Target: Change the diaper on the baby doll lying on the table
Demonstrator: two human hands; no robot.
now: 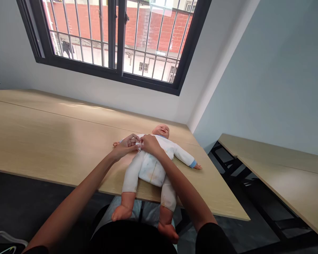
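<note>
Lying on its back, the baby doll (163, 144) is occupying the right-hand part of the long wood-grain table (55, 137), near the right edge. Its head is pointing to the far edge, while its lower legs are extending beyond the front edge, so that the bare feet (122, 211) are hanging in front of the person's pale trousers (110, 213). The doll is wearing a white outfit (184, 154) with blue cuffs, and a white diaper (151, 171) with faint coloured marks is covering its hips. At the side of the doll's waist, the left hand (128, 144) is curling its fingers, and its thumb and forefinger are pinching a small piece of white material (139, 146). The right hand (150, 144) is meeting it there, back upward and fingers bent; its fingertips are partly hiding, so I cannot tell if it is gripping too. Whether this piece is belonging to the diaper or the outfit, I cannot tell. One doll arm is reaching out toward the table's right edge. Beyond the far edge, a window (116, 42) with bars is facing a red brick wall, and a second table (275, 158) is standing apart, past the right edge.
</note>
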